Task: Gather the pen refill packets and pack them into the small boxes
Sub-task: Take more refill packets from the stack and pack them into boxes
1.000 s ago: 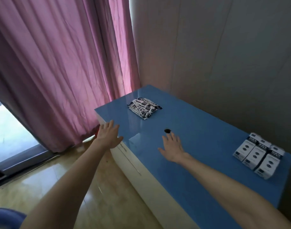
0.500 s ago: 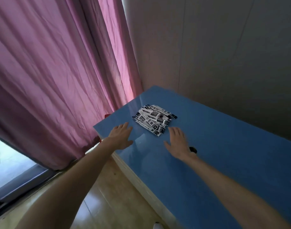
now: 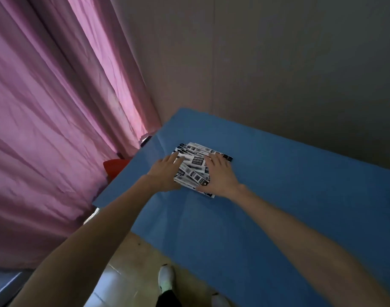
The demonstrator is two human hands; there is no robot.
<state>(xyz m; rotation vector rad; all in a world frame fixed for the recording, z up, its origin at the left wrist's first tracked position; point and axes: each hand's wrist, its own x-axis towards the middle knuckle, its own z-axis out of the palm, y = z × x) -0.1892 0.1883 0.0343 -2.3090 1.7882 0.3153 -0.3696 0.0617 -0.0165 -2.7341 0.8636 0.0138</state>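
Both hands have come forward since half a second ago, when they lay flat on the bare blue top short of the heap, and now they rest on the pen refill packets (image 3: 195, 165) themselves. That heap of black-and-white packets lies loosely overlapped on the blue table (image 3: 278, 196), near its far left corner and close to the wall (image 3: 278, 74). On the heap's left side the left hand (image 3: 165, 171) lies palm down, fingers straight and spread, their tips on the upper packets. On the right side the right hand (image 3: 220, 176) lies palm down too, fingers straight across the top of the heap, thumb stretched along its near edge. Neither hand has curled round a packet; both lie flat. No small boxes show in this view. Pink curtains (image 3: 56, 129) hang to the left of the table, with something red (image 3: 115, 167) just beside the table's left edge. Below the near edge, a white shoe (image 3: 166, 280) stands on the wooden floor (image 3: 132, 273)
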